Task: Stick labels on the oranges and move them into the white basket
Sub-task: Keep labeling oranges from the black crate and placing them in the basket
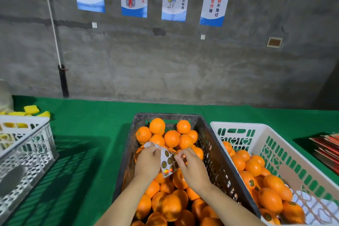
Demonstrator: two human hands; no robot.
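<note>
Most oranges sit unlabelled in the dark crate; right of it, the white basket holds several labelled ones. My left hand grips the label sheet above the crate; my right hand pinches at one, I judge.

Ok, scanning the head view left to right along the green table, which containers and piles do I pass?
White crate → black crate of oranges → white basket holding labelled oranges → red cardboard stack.
</note>
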